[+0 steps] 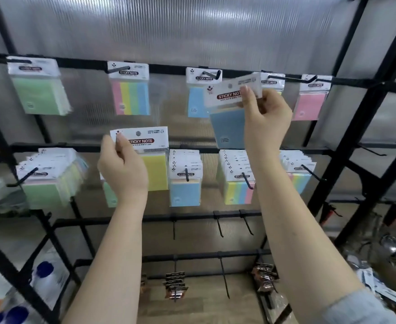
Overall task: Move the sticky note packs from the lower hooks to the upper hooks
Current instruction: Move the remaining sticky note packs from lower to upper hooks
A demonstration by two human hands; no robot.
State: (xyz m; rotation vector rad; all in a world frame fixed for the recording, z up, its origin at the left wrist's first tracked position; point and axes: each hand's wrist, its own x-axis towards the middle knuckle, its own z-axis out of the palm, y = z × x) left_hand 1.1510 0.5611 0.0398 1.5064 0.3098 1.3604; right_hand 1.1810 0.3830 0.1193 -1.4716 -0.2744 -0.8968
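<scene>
**Both hands holding one pack each at the hook rack**

Right hand (266,111): raised to the upper rail, fingers and thumb pinching the white header card of a blue sticky note pack (231,118). Pack is tilted, top edge just beside the upper hook (212,74) that already carries one blue pack (196,101). Whether the header hole is on a hook: cannot tell.

Left hand (122,168): lower and to the left, thumb and fingers gripping the left end of the header of a yellow sticky note pack (156,169). Pack is upright, held in front of the lower rail (262,150), off any hook.

Upper row, left to right: green pack (39,92), striped pack (131,97), blue pack, a pack partly hidden behind the right hand, pink pack (310,104).

Lower row: thick stacks remain on the lower hooks, green-fronted at far left (45,190), blue (185,190), striped (238,190), and another striped at right (301,181).

Bare black hooks (220,226) hang on the rail below.
</scene>
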